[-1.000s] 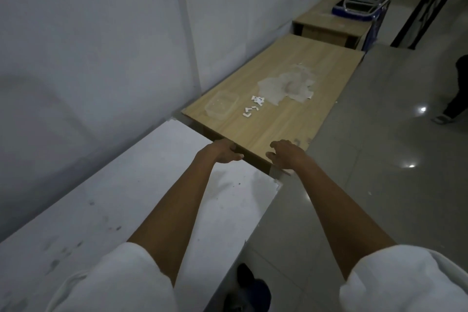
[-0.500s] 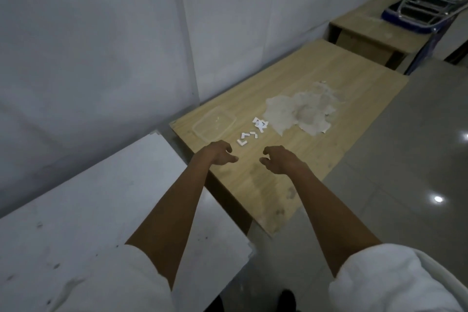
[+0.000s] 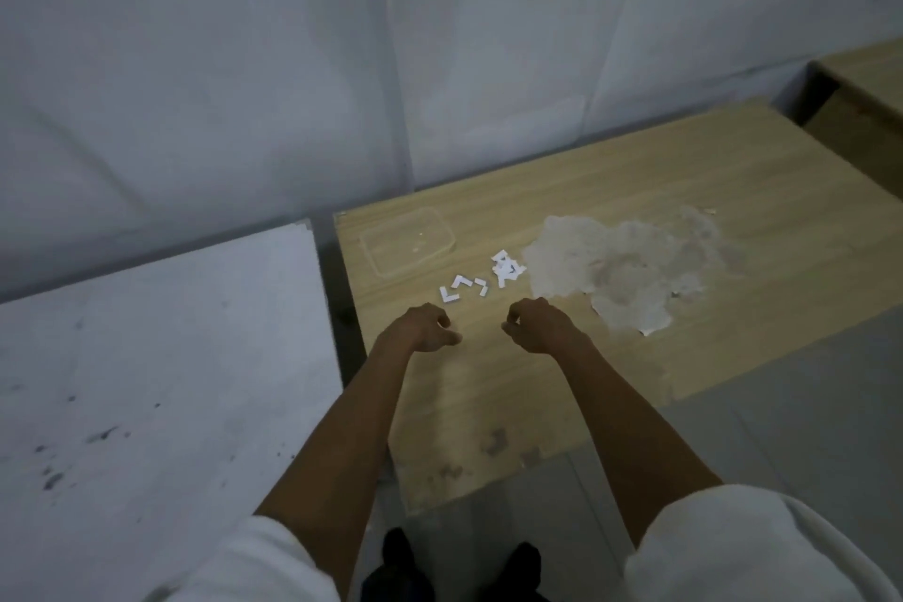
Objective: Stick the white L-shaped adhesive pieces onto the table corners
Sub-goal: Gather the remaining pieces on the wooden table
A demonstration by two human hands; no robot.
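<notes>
Change: both hands have left the near edge of the wooden table [image 3: 488, 386], where they were a second ago, and now hang over its top, further in.
Meaning for the task: I judge the work at the near edge is over and a fresh piece is about to be fetched; the near corner [image 3: 413, 496] is too dim to tell whether a piece sits on it.
L-shaped adhesive pieces [image 3: 462, 291]: three lie in a row on the tabletop, just beyond the hands, with a small heap of white pieces [image 3: 505, 269] beside them.
Left hand [image 3: 425, 328]: fingers loosely curled, holding nothing, just short of the row.
Right hand [image 3: 537, 325]: loosely curled too, empty, apart from the pieces.
Nearby: a clear plastic container [image 3: 405, 240] behind the row; a pale peeled patch [image 3: 620, 269] to the right.
</notes>
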